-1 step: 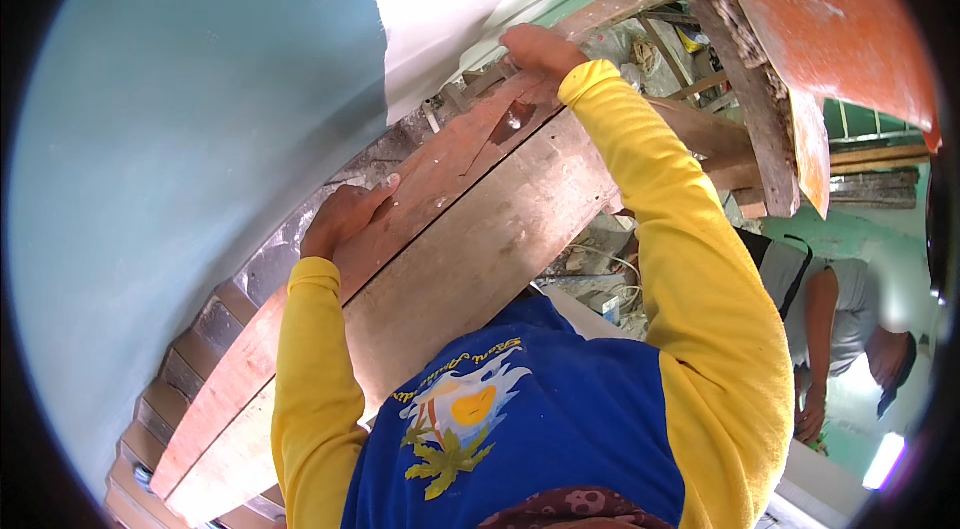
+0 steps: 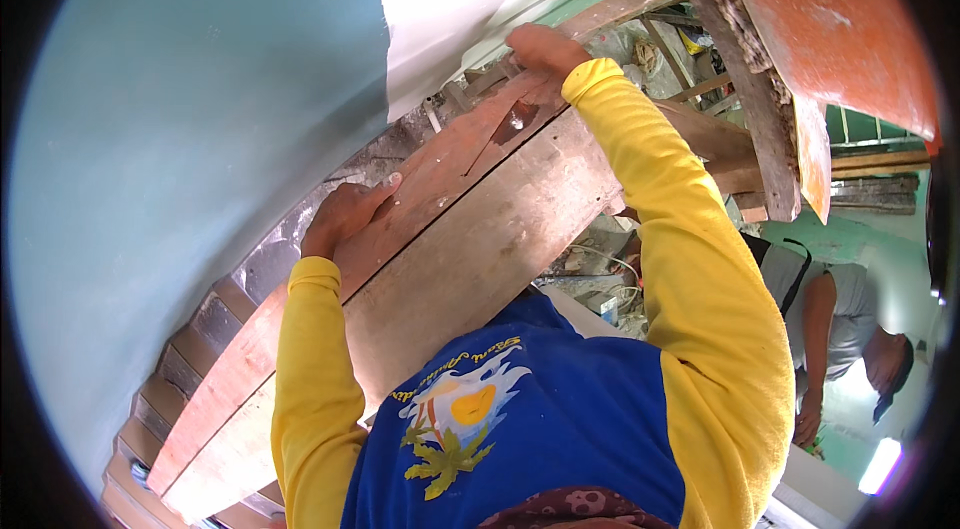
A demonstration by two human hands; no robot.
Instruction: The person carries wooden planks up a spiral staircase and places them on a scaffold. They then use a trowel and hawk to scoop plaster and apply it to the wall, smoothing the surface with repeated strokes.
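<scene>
Both yellow-sleeved forearms reach up from below. My left hand (image 2: 345,214) is closed on the far edge of a long reddish-brown wooden board (image 2: 440,169), its thumb lying along the face. Higher up and to the right, my right hand (image 2: 540,49) grips the same board near its upper end, fingers partly hidden. The board lies diagonally across the view, with a cracked, broken patch near that end. Alongside it, below a dark seam, runs a paler, stained plank (image 2: 470,249).
Steps (image 2: 185,354) run beside a light blue wall (image 2: 180,79) at left. A rough timber (image 2: 740,59) and orange panel (image 2: 830,9) hang at upper right, over cluttered rubble (image 2: 600,259). A co-worker in grey (image 2: 840,319), wearing a cap, bends at the right.
The board's lower-left end has moved slightly outward to the left. My right hand and the timber and panel at upper right appear shifted very slightly rightward.
</scene>
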